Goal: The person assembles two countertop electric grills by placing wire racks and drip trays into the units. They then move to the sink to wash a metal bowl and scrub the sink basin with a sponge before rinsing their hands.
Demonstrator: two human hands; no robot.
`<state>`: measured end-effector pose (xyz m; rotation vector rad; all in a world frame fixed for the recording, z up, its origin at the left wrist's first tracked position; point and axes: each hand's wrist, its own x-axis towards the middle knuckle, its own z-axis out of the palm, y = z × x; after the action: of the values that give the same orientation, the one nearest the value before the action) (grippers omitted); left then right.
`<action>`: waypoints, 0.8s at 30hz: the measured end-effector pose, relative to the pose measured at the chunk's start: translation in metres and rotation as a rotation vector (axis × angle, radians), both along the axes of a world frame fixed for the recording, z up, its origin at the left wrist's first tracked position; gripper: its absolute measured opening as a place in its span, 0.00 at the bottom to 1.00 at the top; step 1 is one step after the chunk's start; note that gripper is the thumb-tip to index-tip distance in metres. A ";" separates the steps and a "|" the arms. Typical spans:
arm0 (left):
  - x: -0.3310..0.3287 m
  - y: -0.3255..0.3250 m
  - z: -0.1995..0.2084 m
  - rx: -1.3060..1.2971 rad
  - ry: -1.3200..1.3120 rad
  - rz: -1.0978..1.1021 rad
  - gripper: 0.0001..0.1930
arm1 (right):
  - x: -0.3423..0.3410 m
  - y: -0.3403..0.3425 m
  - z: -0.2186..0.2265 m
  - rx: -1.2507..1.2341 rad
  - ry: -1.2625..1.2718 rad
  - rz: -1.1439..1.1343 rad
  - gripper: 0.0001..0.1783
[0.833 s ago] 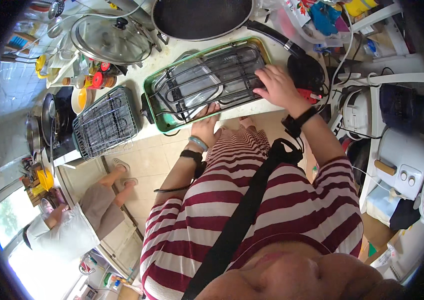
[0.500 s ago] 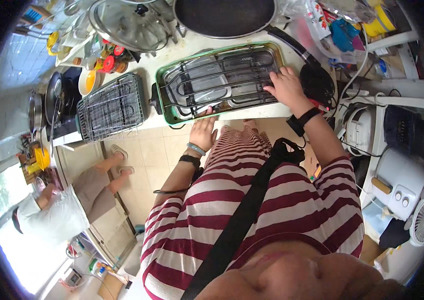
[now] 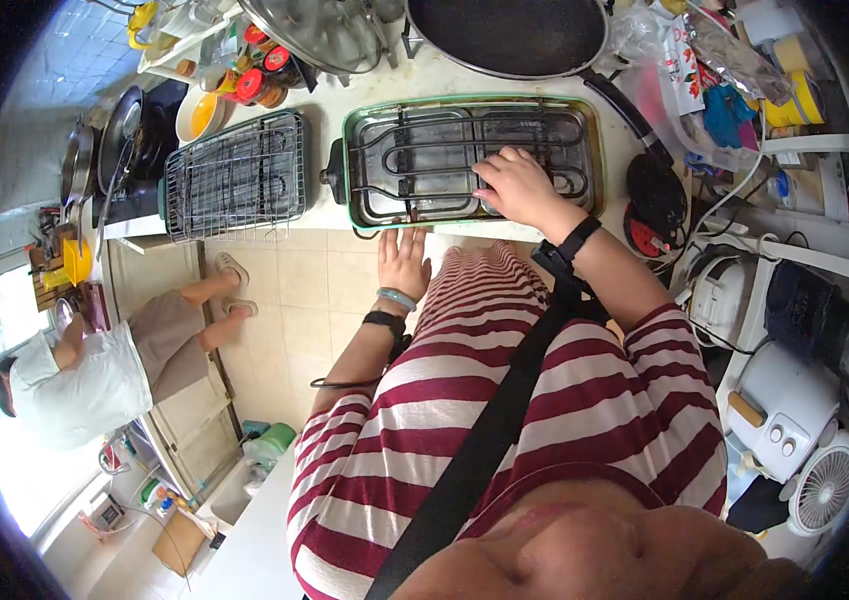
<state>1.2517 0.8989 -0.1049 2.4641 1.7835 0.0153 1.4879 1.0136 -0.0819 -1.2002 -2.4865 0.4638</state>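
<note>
An electric grill lies on the counter before me, a shallow green-rimmed tray with a dark looped heating element across it. My right hand reaches over the grill's right-of-centre part. Its thumb is apart and its fingers are extended onto or just above the element; contact is hard to tell. At the grill's front edge my left hand lies with fingers stretched out, the tips touching or nearly touching the rim. Left of the grill sits a wire rack of dark crossed bars.
A black frying pan stands behind the grill, its handle pointing right. Spice jars, a glass lid and a yellow-filled bowl are at the back left. A person stands at the left. A black cord pile lies at the right.
My right hand has moved left from the grill's right end toward its middle. My left hand stays by the front edge. The whole view has shifted slightly.
</note>
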 end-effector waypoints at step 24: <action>-0.041 0.065 0.047 0.229 -0.333 0.209 0.57 | 0.055 -0.013 -0.028 -0.001 -0.020 -0.169 0.06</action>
<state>1.2109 0.9639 -0.0584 2.2264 1.9630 0.6389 1.5427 1.0008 -0.1098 -1.4077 -2.3748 0.4101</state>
